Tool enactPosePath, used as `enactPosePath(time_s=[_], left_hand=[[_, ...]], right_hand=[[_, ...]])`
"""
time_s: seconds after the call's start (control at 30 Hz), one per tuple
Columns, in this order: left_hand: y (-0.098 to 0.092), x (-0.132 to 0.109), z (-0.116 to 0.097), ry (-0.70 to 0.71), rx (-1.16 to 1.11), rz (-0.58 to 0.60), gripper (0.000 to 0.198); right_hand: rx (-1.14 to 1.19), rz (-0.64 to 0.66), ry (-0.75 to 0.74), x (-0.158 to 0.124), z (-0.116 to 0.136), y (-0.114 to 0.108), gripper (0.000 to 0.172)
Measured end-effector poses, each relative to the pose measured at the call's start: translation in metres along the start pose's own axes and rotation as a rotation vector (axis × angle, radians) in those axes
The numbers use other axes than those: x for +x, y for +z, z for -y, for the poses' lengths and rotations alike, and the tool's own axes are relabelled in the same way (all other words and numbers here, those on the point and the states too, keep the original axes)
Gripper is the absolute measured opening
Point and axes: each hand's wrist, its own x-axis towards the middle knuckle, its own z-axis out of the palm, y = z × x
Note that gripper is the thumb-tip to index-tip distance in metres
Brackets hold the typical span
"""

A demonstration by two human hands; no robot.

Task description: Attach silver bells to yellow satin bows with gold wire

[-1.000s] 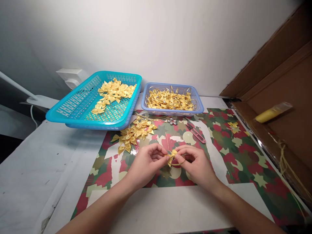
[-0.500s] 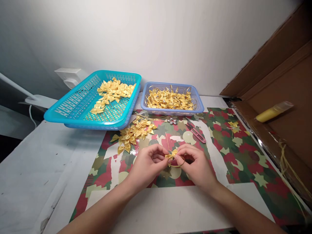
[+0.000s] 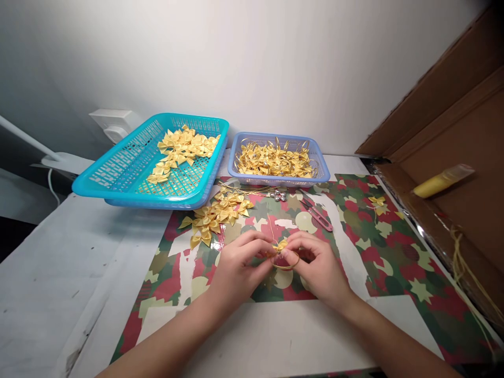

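Note:
A yellow ribbon bow (image 3: 281, 245) with a loop of gold cord (image 3: 286, 268) hanging below it is held between both hands, above the patterned sheet. My right hand (image 3: 318, 265) pinches the bow from the right, thumb and index finger closed on it. From the left, my left hand (image 3: 246, 265) closes thumb and fingers at the bow's left side, partly covering it. A thin cord end sticks up from the bow. Loose yellow bows (image 3: 220, 212) lie in a pile beyond my left hand. Thread snips (image 3: 317, 214) with pink handles lie beyond my right hand.
A turquoise basket (image 3: 129, 191) with bows stands back left. A blue-violet basket (image 3: 277, 181) holds bows with gold cord loops. Silver bells (image 3: 279, 196) and gold cords (image 3: 244, 189) lie before it. A cardboard wall (image 3: 452, 121) with a yellow tube (image 3: 443, 181) bounds the right.
My left hand's fingers have shifted slightly and now cover more of the bow's left side. My right hand keeps its pinch in nearly the same place.

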Motion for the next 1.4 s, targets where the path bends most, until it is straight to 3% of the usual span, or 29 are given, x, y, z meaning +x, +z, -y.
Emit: enactPosePath(time_s=[0.17, 0.47, 0.87, 1.4], left_hand=[[0.000, -0.001, 0.000, -0.013, 0.044, -0.007, 0.007], [0.002, 0.004, -0.005, -0.277, -0.230, 0.106, 0.015], [0.001, 0.005, -0.003, -0.258, -0.354, 0.072, 0.014], [0.001, 0.004, 0.001, -0.298, -0.468, 0.124, 0.013]], right_hand=[[0.034, -0.015, 0.003, 0.001, 0.000, -0.001, 0.020], [0.039, -0.029, 0.002, 0.002, 0.003, 0.000, 0.019], [0.132, 0.001, 0.047, 0.003, 0.004, -0.001, 0.015], [0.152, 0.033, 0.100, 0.004, 0.013, -0.004, 0.019]])
